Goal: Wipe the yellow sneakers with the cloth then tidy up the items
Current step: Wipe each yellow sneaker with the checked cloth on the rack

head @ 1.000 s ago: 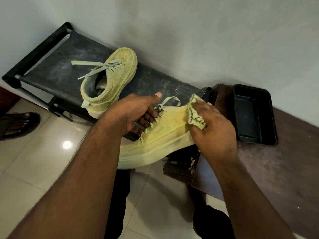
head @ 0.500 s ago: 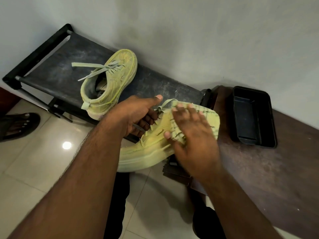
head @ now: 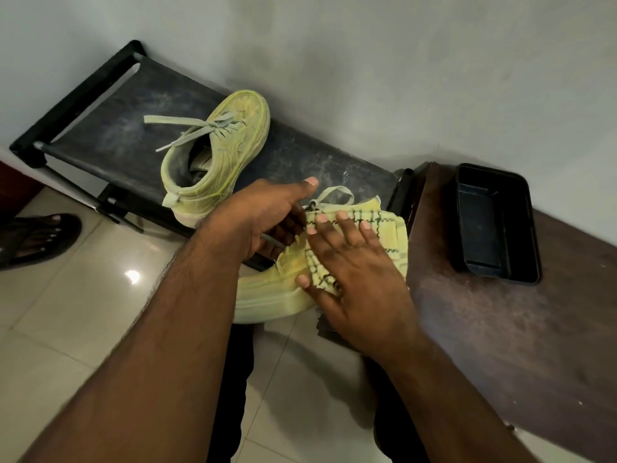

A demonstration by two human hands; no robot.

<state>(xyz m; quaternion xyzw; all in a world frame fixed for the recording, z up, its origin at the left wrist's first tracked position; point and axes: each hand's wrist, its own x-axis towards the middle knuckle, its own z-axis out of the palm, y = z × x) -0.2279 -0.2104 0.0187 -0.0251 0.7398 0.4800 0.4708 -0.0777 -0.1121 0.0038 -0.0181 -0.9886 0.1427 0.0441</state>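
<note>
Wiping now: front top of the dusty yellow lace-up sneaker (head: 267, 295), held up in the air just in front of the black metal shoe rack (head: 127, 135).
Left hand (head: 267, 218): fingers curled into the laces, thumb sticking out straight; gripping there likely keeps the shoe from wobbling.
Right hand (head: 350, 272): flat, fingers spread wide, pressing the yellow checked cloth (head: 387, 228) down on the toe; flat palm likely rubs more at once.
Cloth: draped over the toe, touching the shoe, just right of the rack.
Other yellow sneaker (head: 217, 155): sitting on top of the rack, laces loose, not touched.
Black plastic tray (head: 497, 222): right of the rack on the dark brown wooden bench (head: 500, 329), well apart from both hands.
Still to do, probably: rest of the wiping, then tidying.
</note>
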